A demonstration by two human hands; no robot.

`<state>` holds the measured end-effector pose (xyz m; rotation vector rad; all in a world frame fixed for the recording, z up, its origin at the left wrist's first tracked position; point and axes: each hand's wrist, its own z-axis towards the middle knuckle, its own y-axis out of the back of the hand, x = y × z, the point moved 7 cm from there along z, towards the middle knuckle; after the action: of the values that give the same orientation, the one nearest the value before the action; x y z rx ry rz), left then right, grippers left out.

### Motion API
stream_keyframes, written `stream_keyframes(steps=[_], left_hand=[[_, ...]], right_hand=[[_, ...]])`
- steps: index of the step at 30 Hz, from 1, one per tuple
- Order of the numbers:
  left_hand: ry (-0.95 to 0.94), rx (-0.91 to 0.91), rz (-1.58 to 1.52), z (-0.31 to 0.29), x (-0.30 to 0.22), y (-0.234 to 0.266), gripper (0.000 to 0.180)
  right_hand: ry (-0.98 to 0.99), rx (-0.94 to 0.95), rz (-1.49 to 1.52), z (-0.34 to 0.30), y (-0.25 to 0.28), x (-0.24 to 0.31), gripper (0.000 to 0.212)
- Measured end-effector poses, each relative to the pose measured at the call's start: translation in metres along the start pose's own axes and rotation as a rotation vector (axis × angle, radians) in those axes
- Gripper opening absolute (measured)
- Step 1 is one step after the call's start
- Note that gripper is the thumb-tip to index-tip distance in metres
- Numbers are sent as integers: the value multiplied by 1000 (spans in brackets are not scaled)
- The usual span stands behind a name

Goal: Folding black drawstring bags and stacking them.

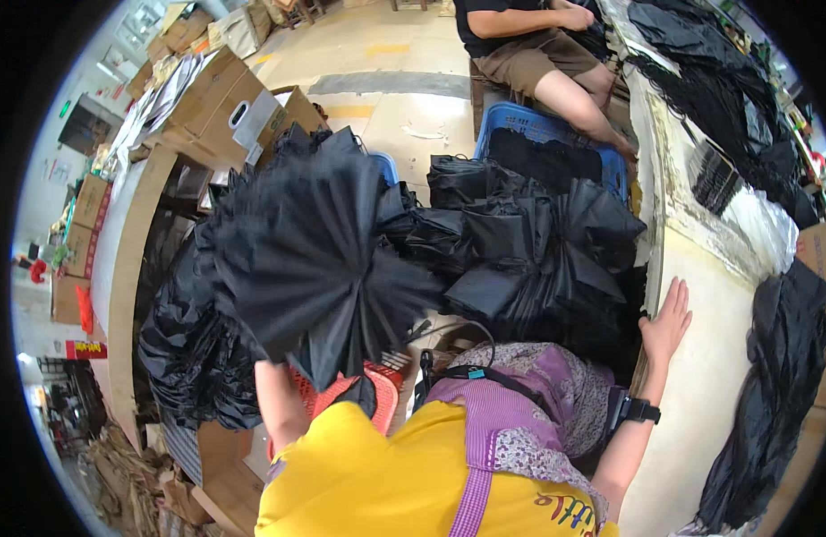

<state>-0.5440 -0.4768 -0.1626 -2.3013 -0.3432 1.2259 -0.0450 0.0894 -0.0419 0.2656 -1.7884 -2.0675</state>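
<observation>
My left forearm (283,407) reaches up beneath a large fan of black pleated fabric (297,259), smeared by motion. The fabric covers my left hand, so its fingers do not show. My right hand (668,319) lies flat, fingers stretched out, on the pale tabletop (699,394) near its edge, holding nothing. Beyond my lap, between the two tables, sit several folded black fabric bundles (538,242), some fanned out. A red plastic basket (386,398) stands partly hidden under the fabric beside my left arm.
A person in brown shorts (543,63) sits at the far right behind a blue basket (614,174) of black cloth. Loose black fabric (780,358) lies along the right table. Cardboard boxes (207,107) stand at the far left, above a heap of black fabric (185,340).
</observation>
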Motion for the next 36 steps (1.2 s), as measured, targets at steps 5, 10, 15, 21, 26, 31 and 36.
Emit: stream_keyframes(steps=[5,10,15,21,26,31,36], left_hand=[[174,72,206,-68,30,54,26],[332,101,370,-152,60,120,27],[483,158,540,-215,90,167,28],[671,325,826,-218,100,196,30],[816,532,1072,-185,141,182,31],[949,1003,1465,-59,211,84,33],[111,1535,2031,-102,245,-237,35]], right_hand=[[-18,-4,12,-1,2,-5,101],[-13,-3,10,-4,4,-5,102],[-27,16,6,-7,7,-5,101],[0,16,22,-8,3,15,100],[-67,26,-12,-6,17,-1,100],[0,-13,128,-8,7,-7,93],[52,405,852,-101,42,-44,54]])
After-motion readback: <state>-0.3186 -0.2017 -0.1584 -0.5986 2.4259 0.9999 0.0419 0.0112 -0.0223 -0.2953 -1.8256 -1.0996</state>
